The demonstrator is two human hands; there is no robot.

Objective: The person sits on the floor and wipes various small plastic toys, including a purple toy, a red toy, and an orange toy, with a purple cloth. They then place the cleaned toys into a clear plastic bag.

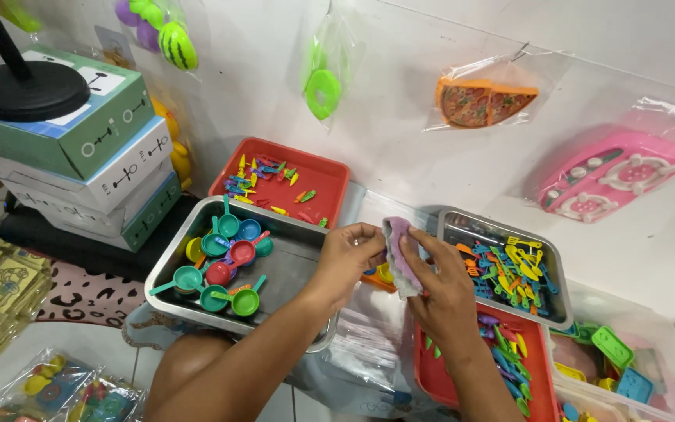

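Nearest the camera, a bare knee and the left forearm rise from the bottom edge, and beside them the right forearm comes up over a red tray [439, 375] of small plastic cutlery. Both hands meet in the middle of the view. The right hand [443, 293] is closed round a small pinkish-purple cloth [400, 254], thumb on the near face and fingers behind, so the cloth stands upright with its long axis running from the palm upward. The left hand [349, 254] pinches the cloth's upper left edge between thumb and fingertips, the other fingers curled loosely. The cloth thus lies between the two hands, touching both, with the right hand carrying most of it.

Just left of the hands sits a metal tray [291, 273] holding little toy pans [224, 266] in teal, red, green and yellow. To the right, a second metal tray [556, 312] is heaped with coloured toy forks and spoons. Beyond, another red tray [322, 176] holds scattered small pieces, and bagged toys hang on the white wall, a toy pizza [484, 101] among them.
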